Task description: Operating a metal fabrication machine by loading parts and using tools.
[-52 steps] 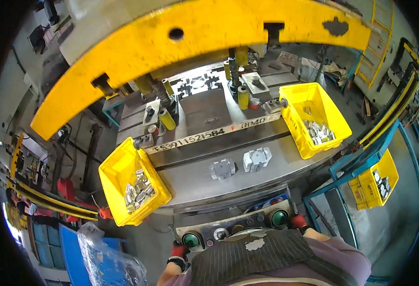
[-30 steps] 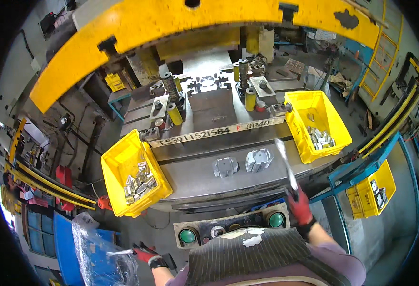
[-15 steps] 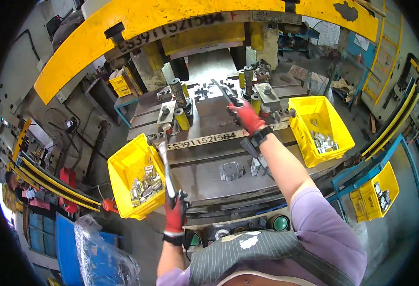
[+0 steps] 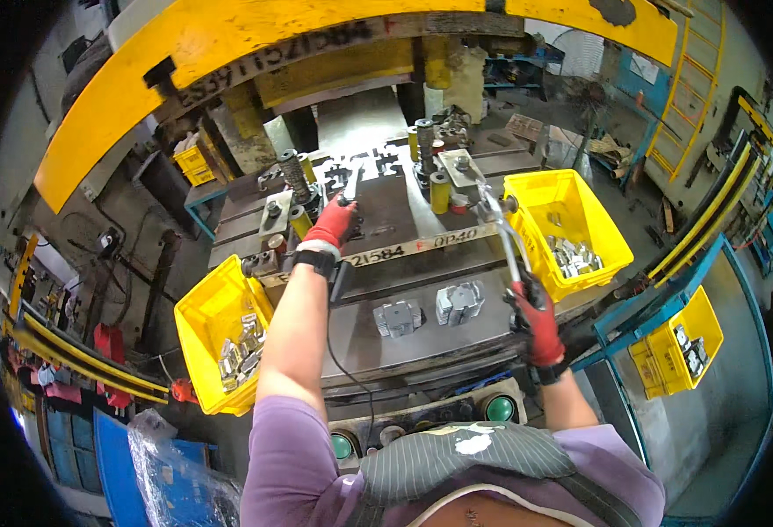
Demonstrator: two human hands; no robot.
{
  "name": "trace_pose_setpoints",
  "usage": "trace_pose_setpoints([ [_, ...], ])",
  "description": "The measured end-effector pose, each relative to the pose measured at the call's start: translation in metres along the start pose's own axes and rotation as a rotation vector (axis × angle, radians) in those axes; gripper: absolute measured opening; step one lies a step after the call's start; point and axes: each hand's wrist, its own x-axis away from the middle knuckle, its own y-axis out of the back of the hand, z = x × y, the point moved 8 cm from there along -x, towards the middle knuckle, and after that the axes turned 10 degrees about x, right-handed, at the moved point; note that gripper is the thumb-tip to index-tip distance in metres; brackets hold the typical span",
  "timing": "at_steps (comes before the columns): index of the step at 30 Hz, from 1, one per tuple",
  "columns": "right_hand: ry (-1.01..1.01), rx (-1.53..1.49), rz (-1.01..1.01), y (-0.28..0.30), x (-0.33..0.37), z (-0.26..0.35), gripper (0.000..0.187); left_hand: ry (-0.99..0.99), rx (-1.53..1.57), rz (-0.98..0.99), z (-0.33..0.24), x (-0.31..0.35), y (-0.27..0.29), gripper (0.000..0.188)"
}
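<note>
My left hand (image 4: 332,225), in a red glove, is closed round long metal tongs (image 4: 351,182). It reaches over the front of the press die (image 4: 382,202), and the tong tips lie among the bright cut-outs at the die's back. In my right hand (image 4: 538,327), also red-gloved and closed, is a second pair of metal tongs (image 4: 511,243). These point away from me beside the right yellow bin (image 4: 610,230), their tips near its left rim. Whether either pair grips a part is too small to tell. Two stacks of flat metal parts, a left stack (image 4: 398,318) and a right stack (image 4: 459,302), sit on the press table's front.
A left yellow bin (image 4: 195,327) and the right one hold shiny metal pieces. Guide posts (image 4: 295,177) flank the die; the yellow press beam (image 4: 228,54) spans above. Green buttons (image 4: 499,408) sit near my body. Another yellow bin (image 4: 654,371) stands lower right. A cable hangs by my left wrist.
My left hand has gone forward from beside the left bin to the die with its tongs. My right hand has drawn back from the die to beside the right bin. The view has shifted slightly.
</note>
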Motion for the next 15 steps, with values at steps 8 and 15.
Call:
trace_pose_setpoints([
  [8, 0.104, 0.798, -0.423, 0.152, 0.036, -0.02, 0.041, 0.154, 1.094, -0.056, -0.048, 0.079, -0.018, 0.012],
  [15, 0.173, 0.675, -0.51, 0.148, 0.045, -0.016, 0.044, 0.108, 0.777, -0.286, -0.065, 0.243, 0.014, 0.02],
])
